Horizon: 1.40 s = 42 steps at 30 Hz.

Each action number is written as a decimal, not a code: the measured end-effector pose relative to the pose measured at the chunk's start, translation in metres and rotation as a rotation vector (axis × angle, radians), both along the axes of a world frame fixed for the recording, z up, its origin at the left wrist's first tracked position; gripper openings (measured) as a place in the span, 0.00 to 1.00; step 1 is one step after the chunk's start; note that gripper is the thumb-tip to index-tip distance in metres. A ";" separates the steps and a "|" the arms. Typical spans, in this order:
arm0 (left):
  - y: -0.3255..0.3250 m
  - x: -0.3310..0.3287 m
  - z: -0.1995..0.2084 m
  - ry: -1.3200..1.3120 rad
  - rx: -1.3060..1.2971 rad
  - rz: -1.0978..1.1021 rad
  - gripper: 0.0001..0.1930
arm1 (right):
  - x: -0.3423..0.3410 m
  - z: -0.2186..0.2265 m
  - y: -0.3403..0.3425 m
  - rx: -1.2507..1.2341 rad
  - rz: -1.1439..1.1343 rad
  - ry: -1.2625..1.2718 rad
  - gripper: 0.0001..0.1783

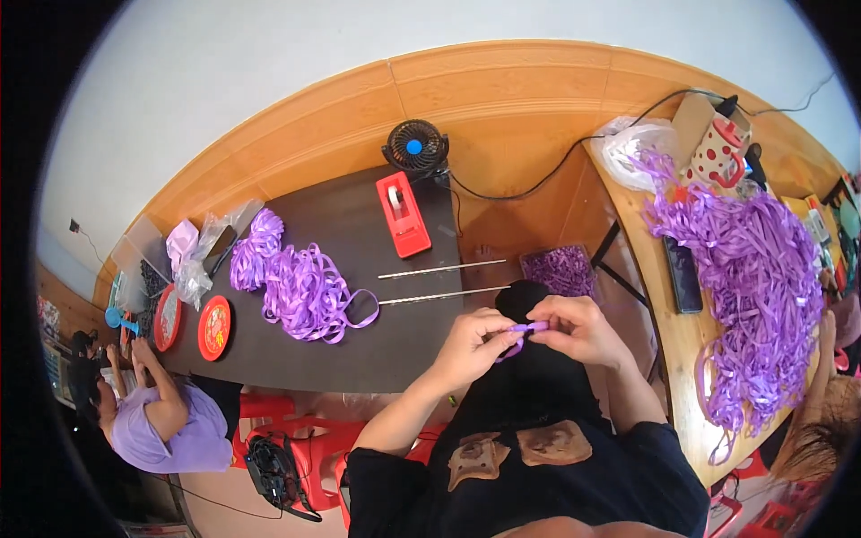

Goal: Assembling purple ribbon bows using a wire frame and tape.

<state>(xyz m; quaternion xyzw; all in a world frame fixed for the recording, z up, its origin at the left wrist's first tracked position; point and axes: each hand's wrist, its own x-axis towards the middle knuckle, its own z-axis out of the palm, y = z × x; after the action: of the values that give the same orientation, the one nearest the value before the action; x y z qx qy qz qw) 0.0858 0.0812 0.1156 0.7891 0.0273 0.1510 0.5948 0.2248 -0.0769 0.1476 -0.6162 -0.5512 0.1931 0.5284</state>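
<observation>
A short piece of purple ribbon [529, 327] is pinched between my two hands, above my lap. My left hand [475, 343] grips one end of it, and a loose bit hangs below those fingers. The other end is held by the fingertips of my right hand [578, 329]. Just beyond my left hand, two thin metal rods [444, 296] stick out over the edge of the dark table [377, 354]. On that table, left of the rods, lies a heap of looped purple ribbon [307, 294].
A red tape dispenser [404, 215] and a small black fan [416, 146] stand at the back. Red plates [214, 329] lie farther left, near a person in purple [184, 430]. On the wooden table [673, 359] at right are a large ribbon pile [744, 278] and a phone [683, 276].
</observation>
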 end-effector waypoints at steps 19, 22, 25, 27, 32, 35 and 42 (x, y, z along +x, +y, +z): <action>-0.006 0.008 -0.004 0.207 -0.326 -0.115 0.09 | 0.012 -0.004 0.004 0.054 0.073 -0.415 0.10; -0.005 0.008 -0.002 0.278 -0.296 -0.127 0.09 | 0.012 -0.007 0.004 0.097 0.000 -0.618 0.09; -0.004 0.006 -0.005 0.233 -0.314 -0.137 0.08 | 0.008 -0.008 0.003 0.103 -0.034 -0.681 0.09; -0.002 0.006 -0.004 0.346 -0.460 -0.163 0.07 | 0.009 -0.013 0.002 0.119 -0.037 -0.681 0.10; -0.003 0.006 -0.002 0.316 -0.464 -0.179 0.06 | 0.011 -0.021 0.002 0.130 -0.057 -0.661 0.12; -0.005 0.006 0.004 0.282 -0.479 -0.167 0.04 | 0.009 -0.021 0.007 0.167 -0.069 -0.575 0.12; -0.013 -0.002 0.019 0.028 -0.233 -0.288 0.04 | 0.022 -0.054 0.023 0.267 -0.188 -0.433 0.12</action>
<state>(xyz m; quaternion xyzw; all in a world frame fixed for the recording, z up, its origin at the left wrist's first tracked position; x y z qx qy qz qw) 0.0837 0.0679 0.1342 0.7126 -0.0606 0.0492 0.6972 0.2471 -0.0541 0.0940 -0.6164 -0.6122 -0.0675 0.4905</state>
